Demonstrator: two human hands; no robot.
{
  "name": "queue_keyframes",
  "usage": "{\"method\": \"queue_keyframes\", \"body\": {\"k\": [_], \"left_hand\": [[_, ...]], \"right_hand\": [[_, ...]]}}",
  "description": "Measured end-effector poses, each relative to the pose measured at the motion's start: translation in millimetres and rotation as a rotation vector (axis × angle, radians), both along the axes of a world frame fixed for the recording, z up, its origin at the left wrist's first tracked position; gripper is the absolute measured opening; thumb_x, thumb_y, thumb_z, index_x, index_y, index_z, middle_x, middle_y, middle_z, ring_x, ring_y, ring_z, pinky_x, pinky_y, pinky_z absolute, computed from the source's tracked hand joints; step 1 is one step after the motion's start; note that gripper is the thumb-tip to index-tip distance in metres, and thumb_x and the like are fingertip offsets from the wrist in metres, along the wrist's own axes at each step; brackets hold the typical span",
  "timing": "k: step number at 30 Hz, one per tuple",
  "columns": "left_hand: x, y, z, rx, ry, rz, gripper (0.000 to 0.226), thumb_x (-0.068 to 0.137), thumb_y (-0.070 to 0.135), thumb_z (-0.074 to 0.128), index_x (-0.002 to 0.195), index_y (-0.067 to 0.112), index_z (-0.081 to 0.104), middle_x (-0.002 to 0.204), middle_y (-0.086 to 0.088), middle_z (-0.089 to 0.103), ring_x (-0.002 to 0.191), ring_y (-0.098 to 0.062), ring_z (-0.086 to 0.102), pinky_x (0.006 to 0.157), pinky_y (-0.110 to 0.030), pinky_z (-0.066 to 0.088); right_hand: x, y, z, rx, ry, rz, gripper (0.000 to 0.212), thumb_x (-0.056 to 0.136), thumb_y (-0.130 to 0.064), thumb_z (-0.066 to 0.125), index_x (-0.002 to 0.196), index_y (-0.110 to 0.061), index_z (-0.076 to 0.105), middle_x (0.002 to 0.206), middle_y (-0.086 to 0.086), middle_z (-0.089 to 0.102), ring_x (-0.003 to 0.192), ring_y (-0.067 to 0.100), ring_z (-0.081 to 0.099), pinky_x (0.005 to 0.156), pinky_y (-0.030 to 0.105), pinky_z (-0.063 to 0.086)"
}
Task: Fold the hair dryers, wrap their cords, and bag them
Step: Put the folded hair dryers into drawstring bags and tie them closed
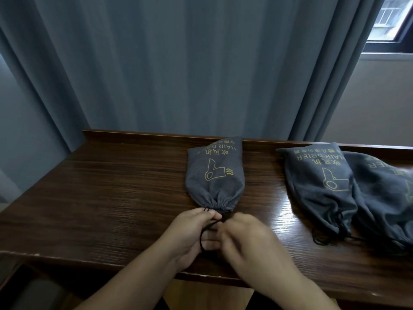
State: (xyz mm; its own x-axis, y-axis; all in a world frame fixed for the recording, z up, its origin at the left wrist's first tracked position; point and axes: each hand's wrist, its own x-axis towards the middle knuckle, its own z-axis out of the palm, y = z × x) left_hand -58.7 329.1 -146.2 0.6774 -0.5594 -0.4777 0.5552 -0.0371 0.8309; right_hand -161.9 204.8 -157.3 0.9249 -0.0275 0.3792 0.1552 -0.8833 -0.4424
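Both hands, left hand [192,233] and right hand [243,238], pinching the drawstring [209,228] just below the cinched bag [214,173].

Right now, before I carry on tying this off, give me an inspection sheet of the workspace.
Surface: dark wooden table, glossy, with a chipped near edge.
Job's things: grey drawstring bag in the middle, mouth cinched toward the person; two more bags overlap at the right. No hair dryer is visible outside a bag.
Clutter: nothing seen.
Hands: left hand pinches the black drawstring; right hand is blurred at the same cord, fingers curled, grip unclear.
Cables: no power cord seen; loose drawstrings trail from the right bags.
Surroundings: grey curtain behind the table, window upper right.
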Motion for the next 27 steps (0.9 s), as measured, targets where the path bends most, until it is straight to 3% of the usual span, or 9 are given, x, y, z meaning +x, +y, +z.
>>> {"method": "queue_keyframes", "body": {"k": [2, 6, 8, 11, 14, 16, 20, 23, 27], "left_hand": [[0.7, 2.5, 1.0, 0.015, -0.016, -0.019, 0.018, 0.105, 0.016, 0.046, 0.098, 0.006, 0.06, 0.065, -0.007, 0.064, 0.044, -0.013, 0.052, 0.037, -0.02, 0.033], [-1.1, 3.1, 3.0, -0.013, -0.02, -0.057, 0.018, 0.103, 0.017, 0.048, 0.099, 0.006, 0.061, 0.062, -0.004, 0.058, 0.045, -0.01, 0.042, 0.036, -0.018, 0.024], [-1.6, 2.3, 3.3, 0.001, -0.037, -0.067, 0.018, 0.103, 0.018, 0.048, 0.099, 0.007, 0.061, 0.059, -0.001, 0.052, 0.044, -0.009, 0.039, 0.035, -0.017, 0.022], [2.6, 4.7, 0.1, 0.055, -0.113, -0.057, 0.019, 0.103, 0.019, 0.048, 0.097, 0.008, 0.062, 0.057, 0.002, 0.048, 0.042, -0.008, 0.036, 0.036, -0.017, 0.02], [8.5, 9.5, -5.4, 0.132, -0.213, -0.019, 0.02, 0.103, 0.019, 0.049, 0.092, 0.01, 0.064, 0.057, 0.003, 0.049, 0.041, -0.007, 0.035, 0.037, -0.016, 0.019], [11.8, 12.7, -8.9, 0.184, -0.27, 0.008, 0.022, 0.102, 0.019, 0.05, 0.087, 0.012, 0.065, 0.057, 0.004, 0.05, 0.041, -0.007, 0.035, 0.037, -0.016, 0.021], [12.3, 16.2, -14.4, 0.246, -0.352, -0.013, 0.025, 0.102, 0.021, 0.053, 0.084, 0.011, 0.068, 0.059, -0.001, 0.053, 0.039, -0.008, 0.037, 0.037, -0.017, 0.024], [7.9, 16.0, -15.9, 0.274, -0.406, -0.047, 0.027, 0.101, 0.023, 0.054, 0.082, 0.013, 0.07, 0.05, -0.004, 0.05, 0.037, -0.008, 0.036, 0.038, -0.019, 0.027], [3.0, 18.4, -16.4, 0.244, -0.431, -0.074, 0.031, 0.098, 0.021, 0.058, 0.071, 0.021, 0.071, 0.063, -0.011, 0.06, 0.044, -0.011, 0.042, 0.041, -0.02, 0.028]], "right_hand": [[1.9, -11.3, 1.1, 0.266, -0.011, -0.177, 0.001, 0.089, -0.034, 0.053, 0.089, -0.035, 0.052, 0.082, -0.014, 0.06, 0.073, 0.006, 0.057, 0.067, 0.024, 0.044], [13.2, -11.9, -6.5, 0.623, 0.294, -0.141, 0.072, 0.091, -0.031, 0.069, 0.143, -0.052, 0.024, 0.108, -0.022, 0.07, 0.086, 0.009, 0.068, 0.079, 0.021, 0.051], [16.1, -5.0, -11.3, 0.679, 0.306, -0.089, 0.088, 0.092, -0.026, 0.07, 0.152, -0.05, 0.01, 0.107, -0.019, 0.072, 0.096, 0.011, 0.069, 0.088, 0.021, 0.049], [16.8, -5.4, -14.0, 0.673, 0.25, -0.104, 0.076, 0.094, -0.023, 0.067, 0.148, -0.048, 0.02, 0.092, -0.012, 0.071, 0.089, 0.012, 0.067, 0.091, 0.028, 0.049], [10.3, -14.1, -10.2, 0.705, 0.189, -0.084, 0.047, 0.092, -0.023, 0.061, 0.131, -0.045, 0.047, 0.076, -0.003, 0.069, 0.081, 0.014, 0.068, 0.087, 0.033, 0.052], [6.1, -21.0, -4.0, 0.805, 0.173, -0.078, 0.023, 0.097, -0.02, 0.059, 0.106, -0.04, 0.066, 0.069, 0.003, 0.067, 0.069, 0.014, 0.065, 0.071, 0.027, 0.051], [6.1, -28.9, 7.7, 1.071, 0.079, -0.115, 0.027, 0.101, -0.003, 0.053, 0.088, -0.017, 0.073, 0.068, 0.005, 0.064, 0.055, 0.018, 0.055, 0.046, 0.023, 0.04], [13.8, -22.4, 14.1, 0.968, 0.061, -0.075, 0.027, 0.101, 0.001, 0.05, 0.1, -0.016, 0.071, 0.079, 0.003, 0.071, 0.06, 0.01, 0.061, 0.051, 0.018, 0.044], [30.3, -11.6, 12.8, 0.607, 0.155, -0.087, 0.023, 0.099, -0.013, 0.061, 0.101, -0.036, 0.059, 0.091, -0.014, 0.074, 0.075, 0.001, 0.067, 0.063, 0.019, 0.05]]}}
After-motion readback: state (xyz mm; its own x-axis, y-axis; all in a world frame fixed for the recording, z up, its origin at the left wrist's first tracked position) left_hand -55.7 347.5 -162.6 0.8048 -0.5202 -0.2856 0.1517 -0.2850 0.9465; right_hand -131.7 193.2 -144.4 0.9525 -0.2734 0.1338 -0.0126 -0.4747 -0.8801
